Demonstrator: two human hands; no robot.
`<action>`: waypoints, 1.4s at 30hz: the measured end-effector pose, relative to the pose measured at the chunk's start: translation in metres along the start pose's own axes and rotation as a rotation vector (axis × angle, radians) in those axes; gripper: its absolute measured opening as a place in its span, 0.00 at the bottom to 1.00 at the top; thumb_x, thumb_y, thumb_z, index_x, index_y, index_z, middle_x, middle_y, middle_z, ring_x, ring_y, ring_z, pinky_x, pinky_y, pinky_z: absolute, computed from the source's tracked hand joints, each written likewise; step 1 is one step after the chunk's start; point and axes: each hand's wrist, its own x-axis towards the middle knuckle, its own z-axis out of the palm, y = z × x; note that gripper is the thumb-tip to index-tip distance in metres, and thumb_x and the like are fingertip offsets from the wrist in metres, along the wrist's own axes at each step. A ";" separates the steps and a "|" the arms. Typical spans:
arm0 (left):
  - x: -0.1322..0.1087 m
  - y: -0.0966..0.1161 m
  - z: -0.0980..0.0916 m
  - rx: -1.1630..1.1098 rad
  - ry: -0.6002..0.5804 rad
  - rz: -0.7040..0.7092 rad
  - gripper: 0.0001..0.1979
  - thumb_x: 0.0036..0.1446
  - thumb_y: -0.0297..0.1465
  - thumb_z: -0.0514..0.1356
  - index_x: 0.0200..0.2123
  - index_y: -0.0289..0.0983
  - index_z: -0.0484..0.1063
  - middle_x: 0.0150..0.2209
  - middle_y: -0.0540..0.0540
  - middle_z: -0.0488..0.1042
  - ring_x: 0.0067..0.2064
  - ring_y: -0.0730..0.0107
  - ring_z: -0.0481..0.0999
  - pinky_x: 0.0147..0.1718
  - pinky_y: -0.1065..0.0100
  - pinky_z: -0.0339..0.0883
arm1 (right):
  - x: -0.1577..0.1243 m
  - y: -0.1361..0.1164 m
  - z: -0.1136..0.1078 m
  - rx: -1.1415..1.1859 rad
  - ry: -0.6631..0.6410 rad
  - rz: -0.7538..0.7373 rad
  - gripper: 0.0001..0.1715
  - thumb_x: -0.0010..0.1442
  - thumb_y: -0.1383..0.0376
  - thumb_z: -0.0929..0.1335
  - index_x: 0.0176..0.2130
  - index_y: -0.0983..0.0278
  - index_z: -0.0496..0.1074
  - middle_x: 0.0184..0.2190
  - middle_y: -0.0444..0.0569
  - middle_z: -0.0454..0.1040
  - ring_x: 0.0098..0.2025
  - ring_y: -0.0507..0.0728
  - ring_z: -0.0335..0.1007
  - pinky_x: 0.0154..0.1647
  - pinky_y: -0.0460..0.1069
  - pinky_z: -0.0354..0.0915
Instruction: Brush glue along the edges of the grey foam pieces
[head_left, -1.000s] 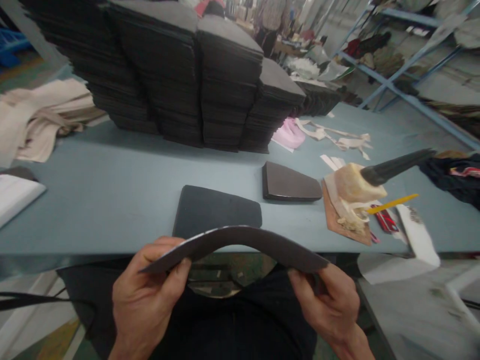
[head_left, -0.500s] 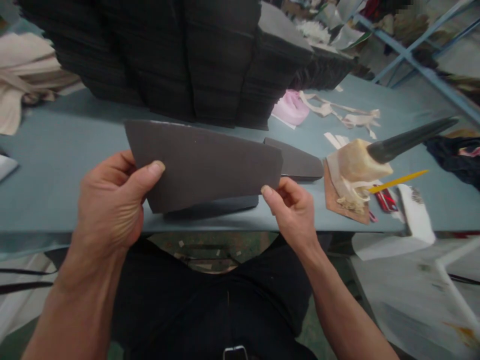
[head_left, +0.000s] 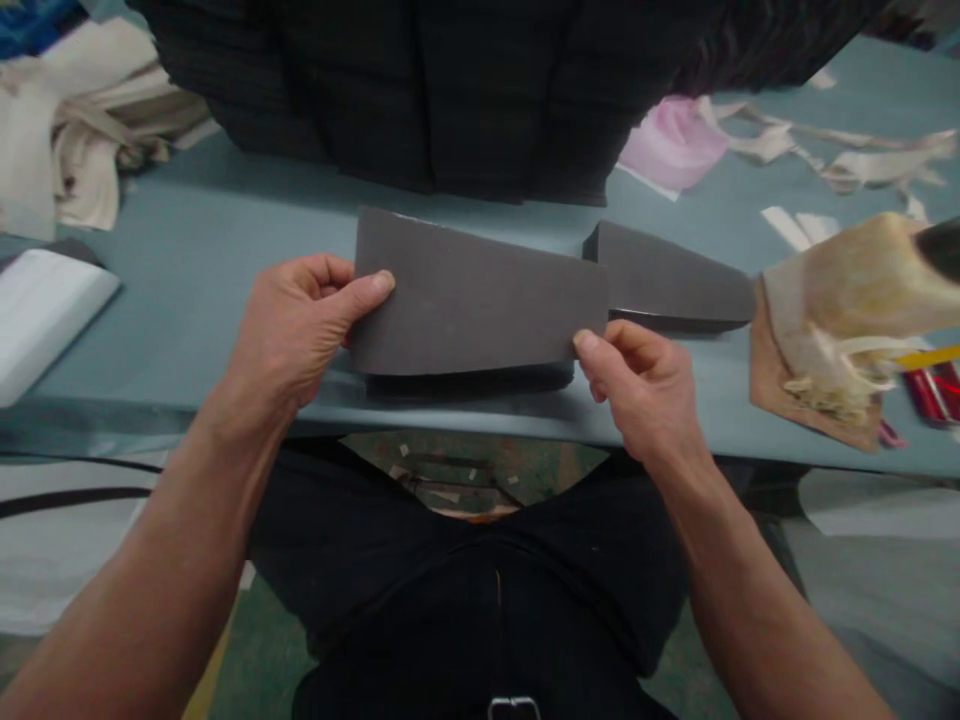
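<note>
A dark grey tapered sheet (head_left: 480, 300) is stretched flat between my two hands, its wider end to the left. My left hand (head_left: 300, 310) pinches the left edge, thumb on top. At the lower right corner, my right hand (head_left: 637, 380) pinches the sheet between thumb and fingers. Beneath it, a stack of dark pieces (head_left: 472, 383) lies near the table's front edge, mostly hidden by the sheet. To the right lies a second stack of similar grey tapered pieces (head_left: 667, 275).
Tall stacks of dark sheets (head_left: 450, 90) rise at the back of the blue-green table (head_left: 247, 220). Beige cloth strips (head_left: 82, 130) lie at left, near a white object (head_left: 52, 315). A pink cloth (head_left: 679, 145) and a yellowish block (head_left: 862, 280) on a brown board (head_left: 772, 370) are at right.
The view has turned left and tilted down. Both hands still grip the grey sheet, which now lies lower, closer over the stack beneath it.
</note>
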 end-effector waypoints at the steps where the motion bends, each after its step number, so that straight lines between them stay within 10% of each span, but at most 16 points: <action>1: 0.002 0.000 -0.001 0.027 -0.016 -0.005 0.21 0.37 0.42 0.79 0.23 0.39 0.73 0.19 0.53 0.71 0.20 0.79 0.61 0.19 0.72 0.49 | 0.000 0.000 0.001 -0.003 -0.002 0.000 0.32 0.62 0.45 0.76 0.22 0.59 0.63 0.18 0.38 0.59 0.23 0.49 0.52 0.24 0.48 0.49; 14: 0.019 -0.010 -0.006 0.176 -0.123 -0.042 0.25 0.39 0.54 0.79 0.19 0.42 0.73 0.21 0.51 0.72 0.25 0.74 0.60 0.25 0.66 0.52 | 0.007 0.001 0.001 -0.093 0.038 0.016 0.28 0.64 0.49 0.77 0.22 0.59 0.67 0.19 0.38 0.61 0.22 0.49 0.53 0.23 0.48 0.49; 42: 0.001 -0.009 -0.008 0.361 -0.155 -0.082 0.22 0.59 0.35 0.77 0.19 0.38 0.73 0.18 0.55 0.65 0.23 0.79 0.56 0.23 0.66 0.42 | -0.003 0.008 -0.001 -0.047 0.088 0.115 0.18 0.58 0.59 0.76 0.23 0.61 0.70 0.16 0.37 0.64 0.20 0.47 0.57 0.23 0.49 0.52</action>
